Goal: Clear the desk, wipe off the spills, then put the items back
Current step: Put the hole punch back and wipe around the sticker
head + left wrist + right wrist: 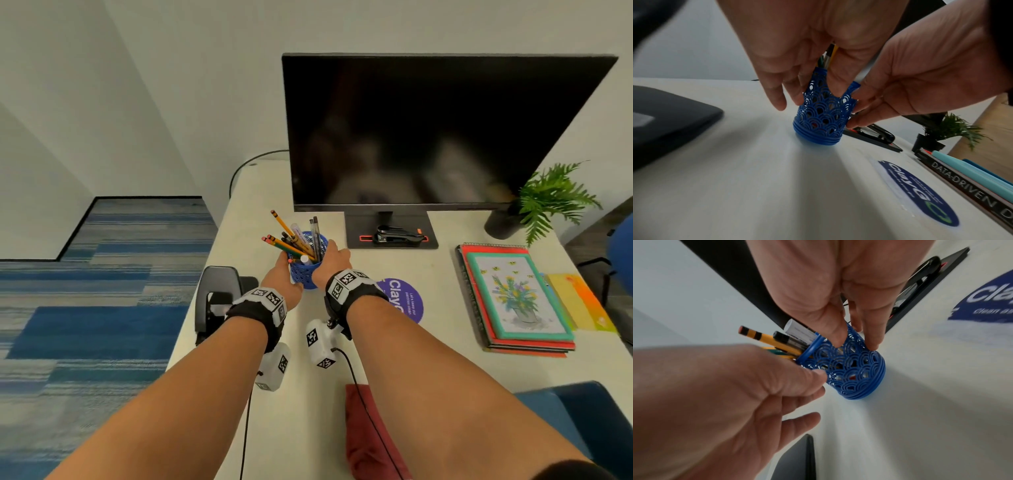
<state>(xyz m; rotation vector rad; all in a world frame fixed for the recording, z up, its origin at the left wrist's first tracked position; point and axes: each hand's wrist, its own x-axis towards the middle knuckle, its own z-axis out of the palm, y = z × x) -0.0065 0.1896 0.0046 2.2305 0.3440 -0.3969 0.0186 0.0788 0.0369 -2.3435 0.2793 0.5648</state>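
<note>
Head view: both hands (310,270) clasp the blue pencil cup (307,270) on a white desk (308,342), seemingly beside striped blue carpet (102,291)

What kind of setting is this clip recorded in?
Most likely an office workstation: a white desk carries a dark monitor, a blue pen holder full of pencils, a stapler and a stack of notebooks, with striped carpet tiles on the floor.
</note>
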